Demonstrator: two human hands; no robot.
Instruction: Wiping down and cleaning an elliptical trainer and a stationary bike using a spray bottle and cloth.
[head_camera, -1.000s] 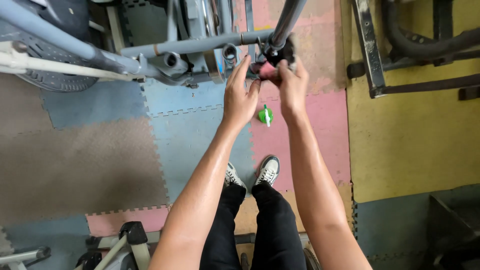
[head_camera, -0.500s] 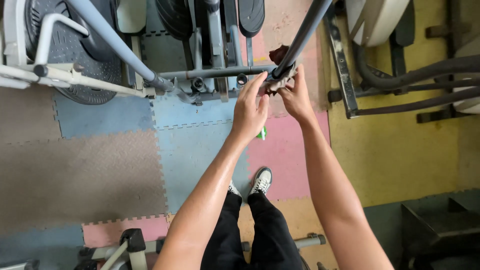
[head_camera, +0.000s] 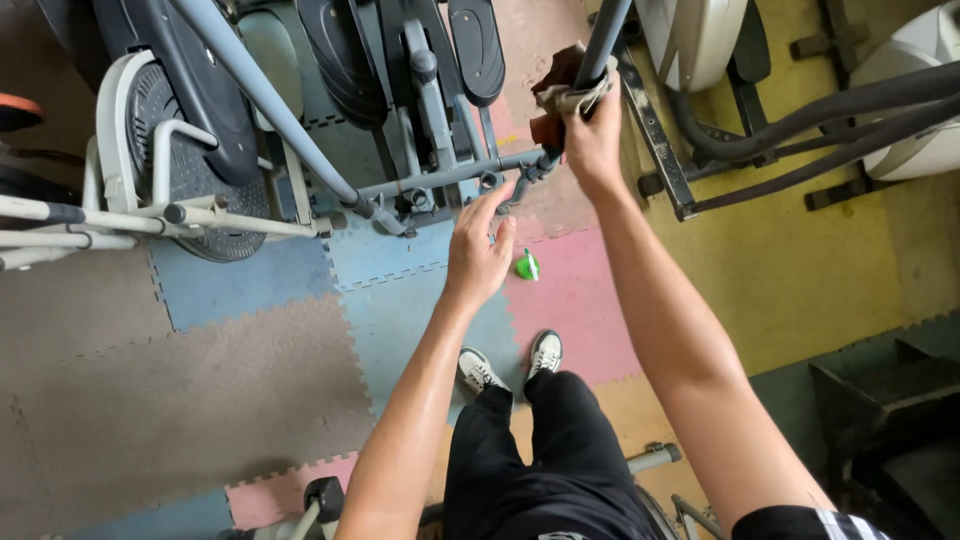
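A green bottle (head_camera: 527, 265) lies on pink foam floor mats (head_camera: 580, 300) beside white shoes (head_camera: 545, 352).

A gym — elliptical trainers (head_camera: 400, 110) on coloured foam floor mats (head_camera: 250, 280)

Soft, crumpled brown cloth (head_camera: 565, 85) around a smooth grey painted-metal bar (head_camera: 605, 40), matt foam-looking floor mats (head_camera: 250, 340) below it, glossy, probably plastic green cap (head_camera: 526, 266) on them.

Bare arms, black trousers, white trainers

The person wore black trousers (head_camera: 545, 455) and white lace-up trainers (head_camera: 545, 352) with dark trim; both forearms were bare, and above the trousers a black sleeve (head_camera: 800, 522) showed white stripes.
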